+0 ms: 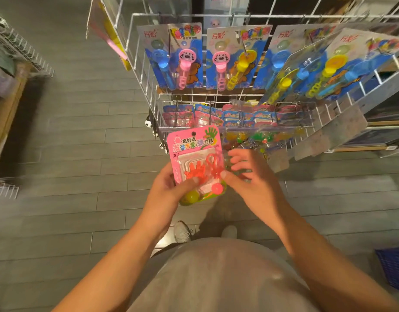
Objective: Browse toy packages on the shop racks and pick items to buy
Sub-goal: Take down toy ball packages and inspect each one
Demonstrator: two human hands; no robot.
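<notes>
Standing in front of a white wire rack (149, 70) full of toys, on a grey plank floor (70, 143). Lots of open floor to the left, all the way over to a second wire rack (25, 55) at the left edge. Much less room to the right, with flat grey tags (342, 129) sticking out from the rack's front edge and a blue basket (394, 266) low in the right corner. Holding a pink toy package (195, 163) in front of the belly, just below the rack's lower row and clear of its front wire. Long side of the package running up and down, top edge with the small hang hole pointing up toward the rack, bottom end pointing back toward the body, tipped a little to the left. Printed front facing up, with orange sticky hands and small balls under clear plastic. Left hand (169, 188) wrapped around the lower left edge, thumb pressed on the front, fingers closed on it from behind. Right hand (252, 176) at the right edge, thumb tip touching the package, fingers (238, 159) bent and loosely spread beside the clear bags on the lower row (257, 138). Bubble wand cards (185, 57) hanging in a row up on top. White shoes (182, 231) down below on the floor.
</notes>
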